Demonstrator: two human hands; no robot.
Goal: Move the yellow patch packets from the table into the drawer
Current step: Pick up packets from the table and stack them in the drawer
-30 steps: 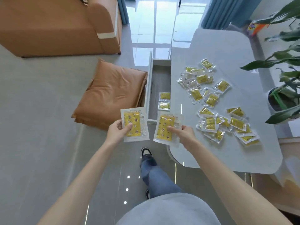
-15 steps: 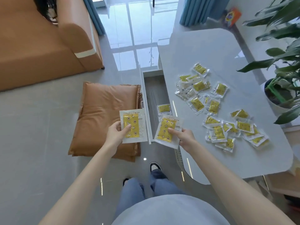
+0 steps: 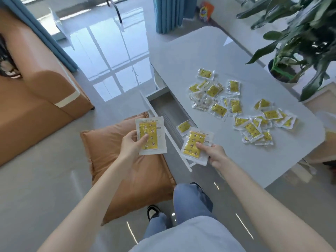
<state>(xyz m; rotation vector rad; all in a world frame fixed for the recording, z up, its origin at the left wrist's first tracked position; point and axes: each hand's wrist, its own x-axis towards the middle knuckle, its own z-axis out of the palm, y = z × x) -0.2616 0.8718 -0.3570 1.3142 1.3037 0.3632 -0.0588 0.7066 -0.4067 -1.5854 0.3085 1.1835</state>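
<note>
Honestly, barely into it. Gripping one yellow packet (image 3: 150, 136) with the left hand (image 3: 131, 144) over the orange cushion (image 3: 145, 179), thumb clamped on its face. Can only spot a lone packet (image 3: 184, 126) down in the open drawer (image 3: 167, 108) so far, maybe more hidden. Pinching a second packet (image 3: 194, 144) in the right hand (image 3: 216, 154), right above the drawer's near end. Leaves a big scatter of loose packets (image 3: 235, 106) on the table (image 3: 196, 51) to shift

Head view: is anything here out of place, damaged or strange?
Nothing looks damaged or spilled. The yellow packets on the table lie in a loose, overlapping scatter, not stacked. An orange cushion lies on the floor beside the open drawer, which is a little unusual.
</note>
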